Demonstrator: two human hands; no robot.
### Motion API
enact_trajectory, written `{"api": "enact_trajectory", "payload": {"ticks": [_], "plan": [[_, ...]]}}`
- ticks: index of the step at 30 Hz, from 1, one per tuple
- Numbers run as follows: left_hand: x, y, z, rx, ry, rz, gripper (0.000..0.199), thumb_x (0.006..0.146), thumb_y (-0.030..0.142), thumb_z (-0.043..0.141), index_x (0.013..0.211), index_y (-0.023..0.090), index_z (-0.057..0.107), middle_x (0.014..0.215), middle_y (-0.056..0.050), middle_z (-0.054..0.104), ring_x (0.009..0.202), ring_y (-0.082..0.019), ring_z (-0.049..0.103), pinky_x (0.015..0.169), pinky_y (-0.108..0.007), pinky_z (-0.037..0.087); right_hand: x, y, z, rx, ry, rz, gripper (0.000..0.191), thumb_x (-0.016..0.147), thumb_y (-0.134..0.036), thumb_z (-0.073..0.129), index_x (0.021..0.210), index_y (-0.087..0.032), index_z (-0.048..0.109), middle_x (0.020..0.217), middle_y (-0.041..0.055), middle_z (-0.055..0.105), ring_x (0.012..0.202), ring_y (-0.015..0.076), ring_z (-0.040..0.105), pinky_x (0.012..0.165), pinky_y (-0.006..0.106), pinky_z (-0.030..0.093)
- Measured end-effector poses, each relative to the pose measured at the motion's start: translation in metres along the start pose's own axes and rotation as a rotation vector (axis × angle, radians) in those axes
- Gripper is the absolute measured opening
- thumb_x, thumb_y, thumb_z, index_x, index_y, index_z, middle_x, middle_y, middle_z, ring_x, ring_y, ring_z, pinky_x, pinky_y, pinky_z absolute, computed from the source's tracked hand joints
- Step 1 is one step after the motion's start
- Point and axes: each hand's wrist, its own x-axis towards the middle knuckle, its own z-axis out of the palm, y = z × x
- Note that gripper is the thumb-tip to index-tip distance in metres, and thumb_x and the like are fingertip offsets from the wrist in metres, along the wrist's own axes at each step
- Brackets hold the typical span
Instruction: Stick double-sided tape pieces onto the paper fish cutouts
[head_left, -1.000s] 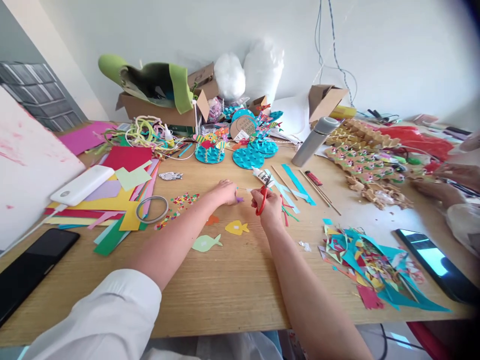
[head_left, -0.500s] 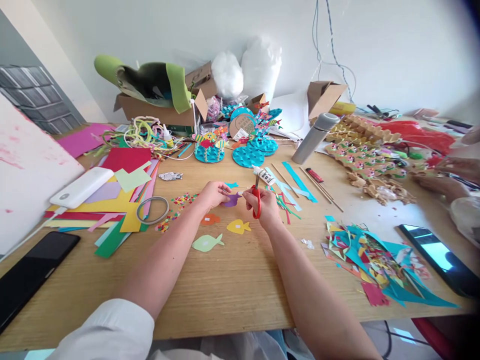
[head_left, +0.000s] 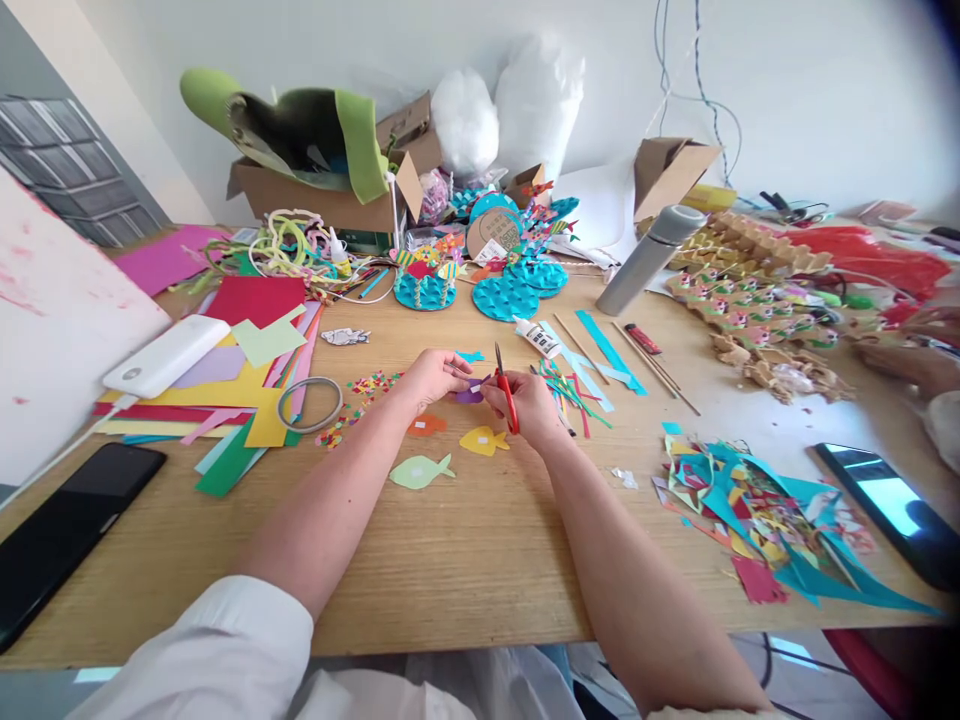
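Note:
Between the fingertips of my left hand (head_left: 437,380) is a small purple paper fish (head_left: 469,394), held just above the table. My right hand (head_left: 531,408) has red-handled scissors (head_left: 508,392) hooked in it, blades pointing up and away. The thumb and forefinger of that same hand touch the fish, where a small white piece shows. Nearby lie an orange paper fish (head_left: 427,425), a yellow one (head_left: 483,440) and a pale green one (head_left: 421,471), each with a white square on it. A blue paper cutout (head_left: 471,357) lies just beyond my fingers.
Confetti (head_left: 367,385), a tape ring (head_left: 309,405) and coloured paper (head_left: 262,300) lie left. A glue bottle (head_left: 538,338), wooden sticks (head_left: 652,365) and a grey flask (head_left: 651,260) stand or lie beyond. Paper scraps (head_left: 757,520) and a phone (head_left: 889,510) are right, near another person's hand (head_left: 911,365).
The view has tipped down slightly. My right fingertips have come onto the purple fish, close to my left fingers. The scissor blades now lean further left.

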Motion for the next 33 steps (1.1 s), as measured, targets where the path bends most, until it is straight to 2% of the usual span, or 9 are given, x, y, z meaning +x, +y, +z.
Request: {"api": "enact_trajectory", "payload": {"ticks": [5, 14, 20, 26, 33], "plan": [[0.001, -0.001, 0.000, -0.050, -0.011, 0.003, 0.022, 0.066, -0.003, 0.073, 0.079, 0.012, 0.062, 0.063, 0.000, 0.068, 0.057, -0.013, 0.065, 0.066, -0.029, 0.054, 0.000, 0.003, 0.002, -0.025, 0.006, -0.002, 0.025, 0.063, -0.038, 0.065, 0.066, -0.014, 0.066, 0.044, -0.0052, 0.048, 0.039, 0.0070, 0.037, 0.039, 0.020, 0.027], [0.001, 0.000, 0.000, -0.092, -0.008, 0.027, 0.023, 0.064, -0.006, 0.074, 0.075, 0.010, 0.063, 0.061, 0.001, 0.066, 0.055, -0.011, 0.063, 0.062, -0.025, 0.052, 0.003, 0.008, 0.004, -0.048, 0.012, -0.005, 0.030, 0.065, -0.044, 0.063, 0.066, -0.014, 0.066, 0.044, -0.0042, 0.048, 0.039, 0.0077, 0.037, 0.038, 0.021, 0.027], [-0.001, 0.000, 0.001, -0.108, -0.024, 0.027, 0.021, 0.064, -0.003, 0.075, 0.075, 0.011, 0.063, 0.061, 0.000, 0.067, 0.055, -0.011, 0.063, 0.063, -0.027, 0.053, 0.004, 0.012, 0.005, -0.044, 0.016, -0.008, 0.031, 0.066, -0.043, 0.063, 0.069, -0.013, 0.067, 0.045, -0.0039, 0.049, 0.039, 0.0078, 0.038, 0.039, 0.021, 0.027], [-0.003, 0.002, 0.002, -0.107, -0.023, 0.023, 0.019, 0.068, -0.007, 0.068, 0.075, 0.010, 0.063, 0.062, 0.000, 0.067, 0.055, -0.011, 0.063, 0.062, -0.026, 0.054, 0.006, 0.016, 0.006, -0.049, 0.031, -0.001, 0.030, 0.066, -0.042, 0.062, 0.068, -0.013, 0.067, 0.044, -0.0036, 0.049, 0.039, 0.0084, 0.038, 0.039, 0.021, 0.027], [-0.003, 0.001, 0.002, -0.102, -0.021, 0.033, 0.021, 0.065, -0.008, 0.069, 0.074, 0.011, 0.063, 0.062, 0.000, 0.067, 0.055, -0.011, 0.063, 0.064, -0.028, 0.054, 0.008, 0.019, 0.007, -0.054, 0.039, -0.003, 0.029, 0.067, -0.041, 0.062, 0.069, -0.014, 0.068, 0.045, -0.0035, 0.050, 0.041, 0.0095, 0.041, 0.040, 0.021, 0.028]]}}
